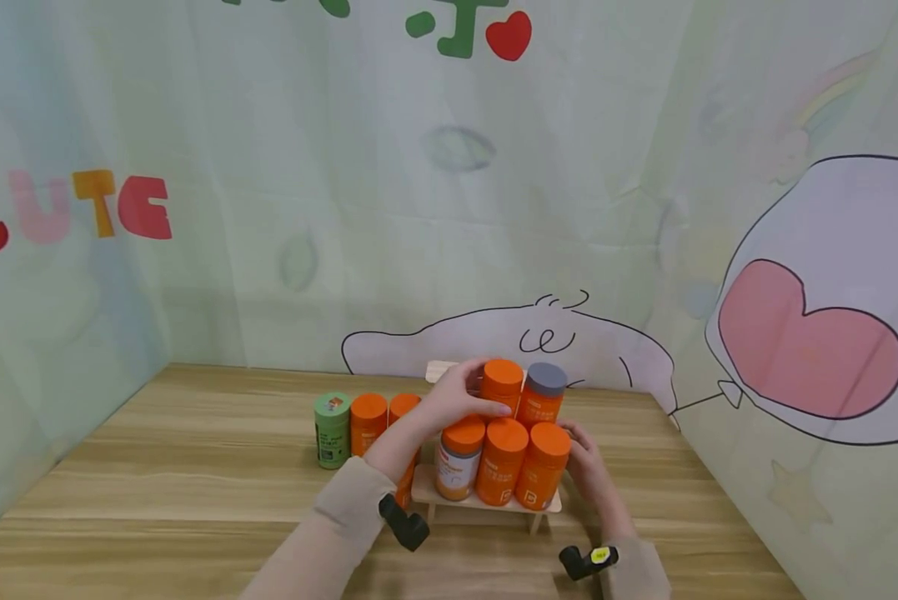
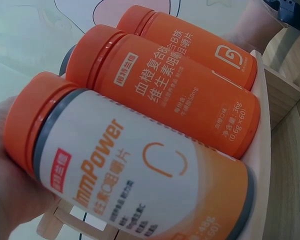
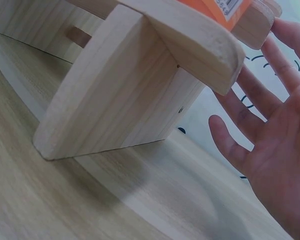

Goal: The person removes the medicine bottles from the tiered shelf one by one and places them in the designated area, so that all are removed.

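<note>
1. On the wooden rack (image 3: 115,95), back row, I had the left hand (image 1: 449,400) clamped around an orange bottle (image 1: 502,383), beside the grey-capped one (image 1: 542,398).
2. Right hand (image 3: 277,150) sat by the rack's end, fingers spread, gripping nothing.
3. Looked like the placing step imo; next move called for a gentle letting-go.

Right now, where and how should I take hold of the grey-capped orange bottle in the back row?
Probably best by the grey cap, from above or the right. The grey-capped orange bottle looks upright, front-row orange bottles hide its lower body, and an orange-capped bottle stands close on its left.
</note>
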`<state>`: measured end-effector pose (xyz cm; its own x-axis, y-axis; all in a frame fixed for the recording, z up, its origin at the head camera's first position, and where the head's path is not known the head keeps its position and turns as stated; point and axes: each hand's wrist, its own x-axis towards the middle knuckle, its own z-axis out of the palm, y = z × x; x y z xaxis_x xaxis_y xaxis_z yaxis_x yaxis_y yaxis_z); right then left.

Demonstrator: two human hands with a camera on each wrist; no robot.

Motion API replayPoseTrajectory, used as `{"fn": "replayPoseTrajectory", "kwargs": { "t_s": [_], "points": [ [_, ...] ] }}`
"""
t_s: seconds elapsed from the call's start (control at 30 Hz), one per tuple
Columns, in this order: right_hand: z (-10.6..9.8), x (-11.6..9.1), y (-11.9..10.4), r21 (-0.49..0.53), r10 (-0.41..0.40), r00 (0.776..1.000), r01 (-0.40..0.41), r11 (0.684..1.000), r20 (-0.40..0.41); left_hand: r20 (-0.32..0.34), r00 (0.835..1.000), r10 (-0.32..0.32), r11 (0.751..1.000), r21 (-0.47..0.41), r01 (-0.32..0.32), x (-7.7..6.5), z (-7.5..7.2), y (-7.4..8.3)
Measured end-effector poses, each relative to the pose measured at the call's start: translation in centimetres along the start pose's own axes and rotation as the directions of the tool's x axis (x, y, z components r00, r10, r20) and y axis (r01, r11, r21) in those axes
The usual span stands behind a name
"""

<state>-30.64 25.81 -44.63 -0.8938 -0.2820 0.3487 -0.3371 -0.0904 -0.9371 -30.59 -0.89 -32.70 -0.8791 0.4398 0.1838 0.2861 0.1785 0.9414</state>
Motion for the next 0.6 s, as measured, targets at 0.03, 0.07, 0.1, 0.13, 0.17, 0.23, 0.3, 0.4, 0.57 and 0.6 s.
{"fn": "replayPoseTrajectory", "kwargs": {
  "t_s": [0.03, 0.07, 0.1, 0.13, 0.17, 0.23, 0.3, 0.4, 0.57, 0.6],
  "points": [
    [-0.02, 0.00, 0.01, -0.001, 0.004, 1.000, -0.004, 1.000, 0.000, -0.001, 1.000, -0.003, 1.000, 0.004, 0.003, 0.01, 0.02, 0.00],
    [-0.01, -0.01, 0.01, -0.002, 0.004, 1.000, -0.004, 1.000, -0.004, -0.003, 1.000, -0.009, 1.000, 0.004, 0.009, 0.02, 0.03, 0.02],
    [-0.01, 0.00, 0.01, -0.002, 0.007, 1.000, -0.007, 1.000, -0.007, -0.004, 1.000, -0.011, 1.000, 0.005, 0.011, 0.03, 0.05, 0.01],
    [0.01, 0.01, 0.00, -0.004, 0.006, 1.000, -0.006, 1.000, -0.011, -0.005, 1.000, -0.016, 1.000, 0.002, 0.016, 0.03, 0.06, 0.02],
    [0.01, 0.02, 0.01, -0.005, 0.012, 1.000, -0.012, 1.000, -0.013, -0.005, 1.000, -0.016, 1.000, 0.001, 0.016, 0.03, 0.06, 0.00],
    [0.04, 0.03, 0.00, -0.007, 0.017, 1.000, -0.017, 1.000, -0.020, -0.007, 1.000, -0.024, 1.000, -0.006, 0.024, 0.00, 0.06, 0.01],
    [0.01, 0.02, 0.04, -0.006, 0.015, 1.000, -0.015, 1.000, -0.018, -0.010, 1.000, -0.027, 1.000, -0.012, 0.027, -0.02, 0.06, -0.01],
    [-0.03, -0.02, 0.09, 0.000, 0.000, 1.000, 0.000, 1.000, -0.011, -0.019, 0.999, -0.031, 0.999, -0.017, 0.031, -0.07, 0.07, 0.02],
    [-0.05, 0.02, 0.25, 0.001, -0.008, 1.000, 0.008, 1.000, -0.009, -0.050, 0.998, -0.027, 0.999, -0.022, 0.026, -0.13, 0.05, -0.03],
    [-0.04, 0.05, 0.28, -0.001, -0.004, 1.000, 0.004, 1.000, -0.011, -0.058, 0.998, -0.025, 0.999, -0.024, 0.024, -0.13, 0.03, -0.05]
  ]
}}
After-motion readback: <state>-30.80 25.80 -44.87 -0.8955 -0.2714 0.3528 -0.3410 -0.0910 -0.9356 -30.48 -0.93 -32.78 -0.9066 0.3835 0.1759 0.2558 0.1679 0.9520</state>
